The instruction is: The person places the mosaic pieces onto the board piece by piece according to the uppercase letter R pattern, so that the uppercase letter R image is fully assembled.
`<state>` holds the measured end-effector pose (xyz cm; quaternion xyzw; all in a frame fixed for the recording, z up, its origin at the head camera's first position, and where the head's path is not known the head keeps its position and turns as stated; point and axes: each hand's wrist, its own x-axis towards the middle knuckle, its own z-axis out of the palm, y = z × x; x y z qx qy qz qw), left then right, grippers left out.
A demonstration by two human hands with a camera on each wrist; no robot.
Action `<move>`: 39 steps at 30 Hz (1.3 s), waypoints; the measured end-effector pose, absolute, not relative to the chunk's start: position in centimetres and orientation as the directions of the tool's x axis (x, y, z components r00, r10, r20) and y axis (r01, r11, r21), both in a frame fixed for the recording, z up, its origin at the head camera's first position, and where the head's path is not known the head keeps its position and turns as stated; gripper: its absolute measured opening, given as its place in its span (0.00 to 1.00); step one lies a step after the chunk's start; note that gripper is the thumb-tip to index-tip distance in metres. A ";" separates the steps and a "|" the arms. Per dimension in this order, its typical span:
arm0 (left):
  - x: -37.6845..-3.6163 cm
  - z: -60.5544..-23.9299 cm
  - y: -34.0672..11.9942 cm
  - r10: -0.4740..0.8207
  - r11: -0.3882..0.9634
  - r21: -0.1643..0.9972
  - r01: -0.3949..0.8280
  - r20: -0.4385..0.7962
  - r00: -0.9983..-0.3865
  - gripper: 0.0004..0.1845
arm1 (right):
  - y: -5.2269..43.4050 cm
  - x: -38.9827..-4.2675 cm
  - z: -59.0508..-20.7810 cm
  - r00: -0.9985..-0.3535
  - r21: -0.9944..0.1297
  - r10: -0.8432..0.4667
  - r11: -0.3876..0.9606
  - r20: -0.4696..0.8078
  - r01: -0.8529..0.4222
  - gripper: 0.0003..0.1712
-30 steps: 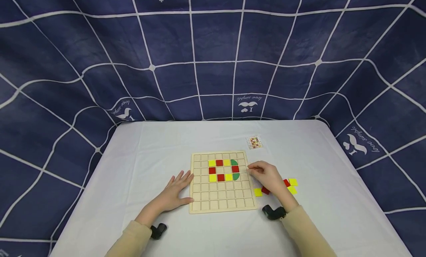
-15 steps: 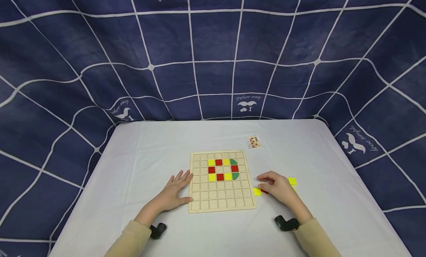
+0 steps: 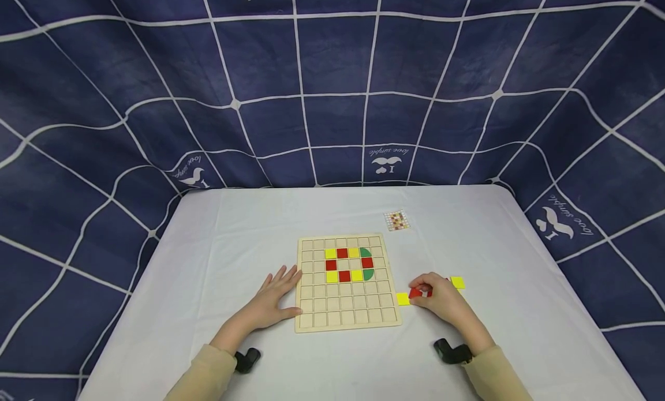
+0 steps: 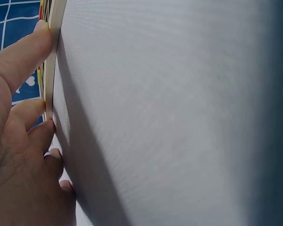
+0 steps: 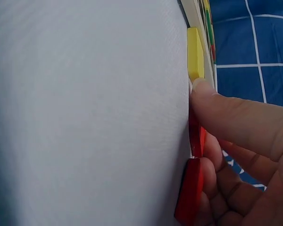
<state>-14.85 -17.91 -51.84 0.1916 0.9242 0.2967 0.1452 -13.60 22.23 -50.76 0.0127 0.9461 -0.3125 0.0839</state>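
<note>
On my head feed I have a wooden grid board [image 3: 346, 305] lying flat near the middle of the white-covered desk [image 3: 249, 228], with the person's two hands on either side of it. The left grip [image 3: 267, 304] is spread, palm down, its thumb and fingertips against the board's left edge; my left wrist feed shows that contact along the pale rim. The right grip [image 3: 440, 297] is at work just off the board's right side, thumb and fingers pinching a red tile [image 3: 415, 293]. A second red tile [image 5: 190, 190] sits right beside those fingers in the right wrist feed. I see a yellow tile [image 3: 403, 299] between the board's edge and the pinching fingers, and another yellow square [image 3: 457, 282] on the far side of the hand, with a sliver of red showing next to it. On the board, yellow and red squares make a small ring, and two rounded green pieces [image 3: 366, 253] fill its right-hand corners. A small printed card [image 3: 397, 221] lies beyond the board's far right corner. Both wrists carry a black camera [image 3: 247, 360] below beige sleeves [image 3: 202, 373], and a navy curtain [image 3: 332, 124] with white lines stands behind the desk.
</note>
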 end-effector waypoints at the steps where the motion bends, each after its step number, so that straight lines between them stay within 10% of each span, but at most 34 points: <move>1: -14.9 -51.9 -17.9 0.440 0.752 0.603 0.266 -0.158 -0.884 0.47 | 22.2 -13.6 -50.7 -0.984 -0.588 -0.025 0.804 -0.177 0.086 0.16; 39: -14.8 -51.7 -17.9 0.442 0.749 0.612 0.254 -0.175 -0.880 0.47 | 9.2 -15.9 -50.7 -0.966 -0.835 -0.252 0.543 -0.062 -0.088 0.07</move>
